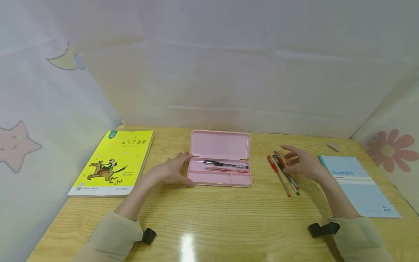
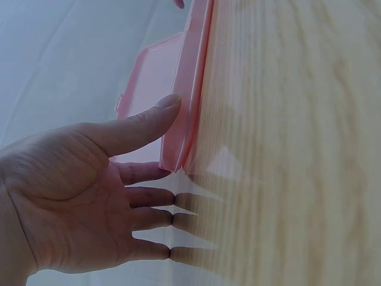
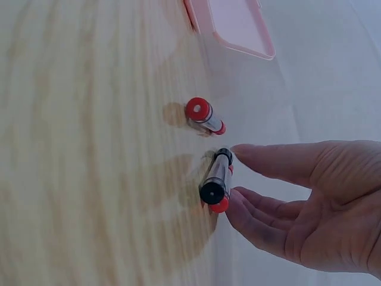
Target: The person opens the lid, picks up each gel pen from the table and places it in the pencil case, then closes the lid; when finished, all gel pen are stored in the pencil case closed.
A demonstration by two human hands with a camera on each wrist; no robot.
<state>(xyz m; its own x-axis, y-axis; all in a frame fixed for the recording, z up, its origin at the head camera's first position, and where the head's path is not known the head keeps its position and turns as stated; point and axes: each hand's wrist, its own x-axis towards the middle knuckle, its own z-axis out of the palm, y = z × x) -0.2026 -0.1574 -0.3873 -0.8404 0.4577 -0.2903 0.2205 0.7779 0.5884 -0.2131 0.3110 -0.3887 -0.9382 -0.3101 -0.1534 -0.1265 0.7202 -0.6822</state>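
A pink pencil case [image 1: 211, 177] stands with its lid raised, holding a black pen [image 1: 217, 163] and a red pen [image 1: 219, 169] in its rear compartment. My left hand [image 1: 170, 170] spans its left end, thumb against the front corner. In the left wrist view the other fingers [image 2: 150, 218] are spread and nearly straight, tips at the tabletop. My right hand [image 1: 302, 163] is beside loose pens, thumb and fingers apart around their near side; contact is unclear. These include a black pen [image 3: 215, 179] lying against a red-ended one and a separate red pen [image 1: 280, 178] to the left.
A yellow book [image 1: 114, 160] lies at the left of the wooden table [image 1: 222, 218]. On the right are a light-blue notebook [image 1: 363, 193] and a small beige block [image 1: 334, 146]. A pale cloth curtain [image 1: 212, 72] hangs behind the table.
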